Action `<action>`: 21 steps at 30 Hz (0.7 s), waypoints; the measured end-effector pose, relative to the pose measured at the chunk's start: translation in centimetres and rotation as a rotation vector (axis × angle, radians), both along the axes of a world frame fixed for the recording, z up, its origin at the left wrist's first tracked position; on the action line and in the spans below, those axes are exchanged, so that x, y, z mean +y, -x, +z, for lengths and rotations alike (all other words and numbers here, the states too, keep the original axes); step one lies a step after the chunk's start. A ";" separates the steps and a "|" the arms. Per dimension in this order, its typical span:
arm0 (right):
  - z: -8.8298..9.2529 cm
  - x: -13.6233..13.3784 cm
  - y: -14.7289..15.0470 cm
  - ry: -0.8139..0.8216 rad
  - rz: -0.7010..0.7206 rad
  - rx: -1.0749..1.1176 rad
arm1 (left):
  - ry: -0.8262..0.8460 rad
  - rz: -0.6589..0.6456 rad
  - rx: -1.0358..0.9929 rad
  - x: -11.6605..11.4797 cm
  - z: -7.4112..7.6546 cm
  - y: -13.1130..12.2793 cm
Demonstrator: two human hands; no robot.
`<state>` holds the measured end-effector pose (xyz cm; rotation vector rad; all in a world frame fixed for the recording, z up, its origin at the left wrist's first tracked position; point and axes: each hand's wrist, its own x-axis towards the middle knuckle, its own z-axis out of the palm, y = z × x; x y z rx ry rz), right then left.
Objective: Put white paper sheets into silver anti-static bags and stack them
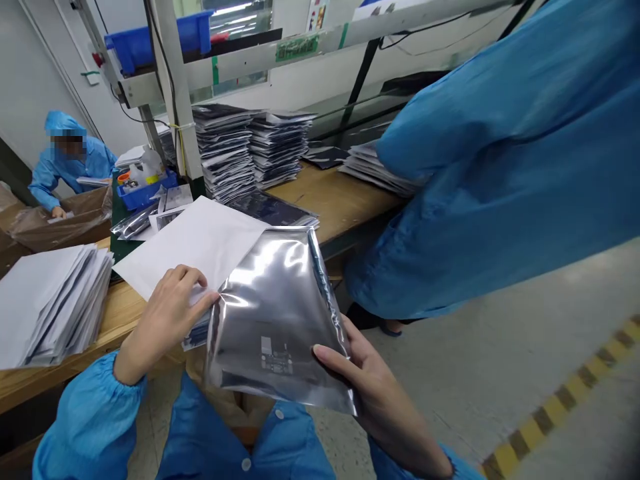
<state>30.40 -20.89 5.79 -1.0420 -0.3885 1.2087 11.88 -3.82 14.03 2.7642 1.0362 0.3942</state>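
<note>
A shiny silver foil bag (280, 300) with a small printed label near its lower edge is held in front of my body. My right hand (367, 373) grips its right edge, thumb on top and fingers beneath. At the bag's upper left edge, my left hand (173, 313) is closed, with its thumb and fingers pinching near where a white sheet (200, 243) and the bag meet. The white sheet lies partly behind the bag and over the bench. What sits inside the bag is hidden.
A stack of white envelopes (55, 300) stands on the wooden bench at left. Tall piles of foil bags (225, 150) are behind, beside a blue bin (145, 190). A blue-clad person (500, 167) stands close at right; another person (75, 160) works beside a carton (65, 217).
</note>
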 end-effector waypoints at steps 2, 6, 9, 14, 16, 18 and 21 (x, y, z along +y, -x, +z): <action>0.0 0.1 -0.1 -0.009 -0.008 0.022 | -0.020 -0.021 0.024 0.4 -0.2 0.1; 0.2 0.5 -0.3 -0.030 -0.039 0.055 | -0.131 0.012 0.061 0.6 0.0 -0.1; 0.4 0.7 -0.1 -0.053 -0.041 0.082 | -0.250 0.010 0.165 0.2 0.5 -0.4; 0.8 1.2 0.9 -0.068 -0.108 0.113 | -0.236 -0.019 0.254 -0.8 1.3 -0.4; 0.7 1.3 1.4 -0.061 -0.152 0.128 | -0.211 -0.015 0.220 -1.4 1.2 0.1; 0.5 1.4 1.8 -0.060 -0.190 0.148 | -0.237 0.002 0.181 -2.0 0.7 0.8; 0.1 1.4 2.6 -0.057 -0.232 0.189 | -0.342 0.156 0.129 -3.2 -0.4 1.9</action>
